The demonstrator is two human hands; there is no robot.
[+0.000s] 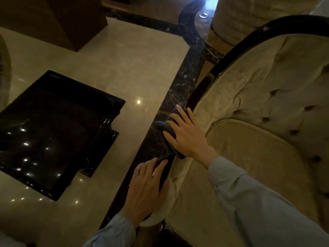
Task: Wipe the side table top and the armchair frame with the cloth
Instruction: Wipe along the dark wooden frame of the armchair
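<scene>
A beige tufted armchair (258, 107) fills the right side, edged by a glossy black curved frame (229, 56). My right hand (187, 134) lies flat on a dark grey cloth (164, 128), pressing it onto the frame along the left armrest. My left hand (147, 186) rests lower on the same armrest and pinches a trailing corner of the cloth between its fingertips. The square black glossy side table (53, 125) stands to the left on the floor, apart from both hands.
Pale polished floor with a dark marble border strip (179, 90) runs between table and chair. A brown wooden block (58, 20) stands at the back left. A second beige upholstered piece (240, 18) sits behind the armchair.
</scene>
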